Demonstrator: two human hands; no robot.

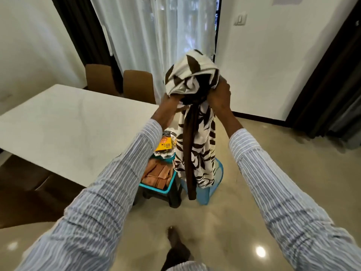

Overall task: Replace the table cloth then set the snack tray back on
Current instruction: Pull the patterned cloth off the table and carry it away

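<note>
Blue-and-white striped long sleeves, buttoned cuffs, bare foot

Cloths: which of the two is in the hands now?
The brown-and-white leaf-patterned cloth, gripped by both hands; the plain orange cloth lies folded in the blue tray.

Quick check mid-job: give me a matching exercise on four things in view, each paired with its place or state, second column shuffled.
Things:
1. patterned table cloth
2. orange folded cloth
3. white table
4. yellow snack packet

Places or states:
A. bare top, nothing on it
B. bunched up and gripped by both hands, left hand and right hand
C. lying in a teal tray on a dark stool
D. among snacks just behind the teal tray

Pairs: 1-B, 2-C, 3-A, 4-D
</note>
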